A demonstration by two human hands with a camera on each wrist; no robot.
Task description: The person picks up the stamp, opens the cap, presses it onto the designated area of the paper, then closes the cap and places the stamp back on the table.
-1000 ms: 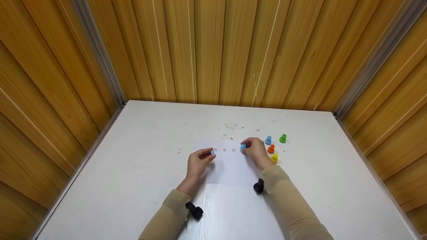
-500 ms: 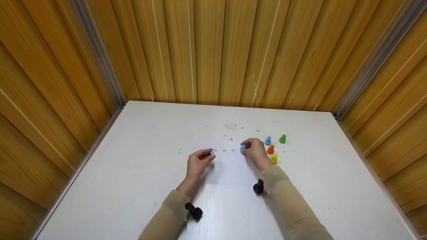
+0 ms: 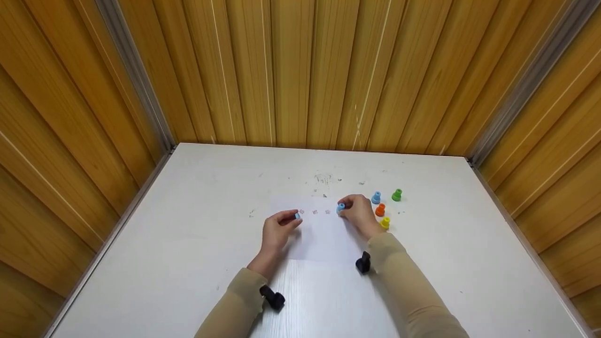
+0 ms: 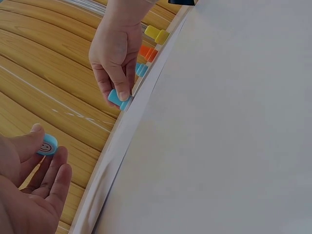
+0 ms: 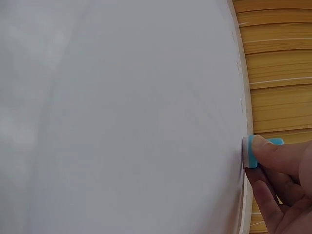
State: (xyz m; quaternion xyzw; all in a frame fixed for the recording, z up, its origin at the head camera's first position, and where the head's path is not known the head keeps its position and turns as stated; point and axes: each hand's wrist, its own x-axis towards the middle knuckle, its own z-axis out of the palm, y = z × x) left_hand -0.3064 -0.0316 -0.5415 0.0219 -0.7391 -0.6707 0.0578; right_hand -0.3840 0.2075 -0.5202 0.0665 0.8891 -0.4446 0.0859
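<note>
My left hand (image 3: 277,231) pinches a small light-blue stamp cap (image 4: 47,145) between thumb and fingertips, over the left side of a white sheet of paper (image 3: 324,241). A smiley face shows on the cap in the left wrist view. With thumb and fingers, my right hand (image 3: 360,216) grips a light-blue stamp (image 5: 252,152) upright, its white base right at the paper's surface. To the left of that stamp, 3 small reddish printed marks (image 3: 315,212) run in a row across the upper part of the sheet.
Right of my right hand stand several capped stamps: a blue stamp (image 3: 376,197), a green stamp (image 3: 397,195), an orange stamp (image 3: 380,210) and a yellow stamp (image 3: 385,222). The white table (image 3: 202,197) has dark smudges behind the paper. Wood-patterned walls (image 3: 291,75) enclose the back and sides.
</note>
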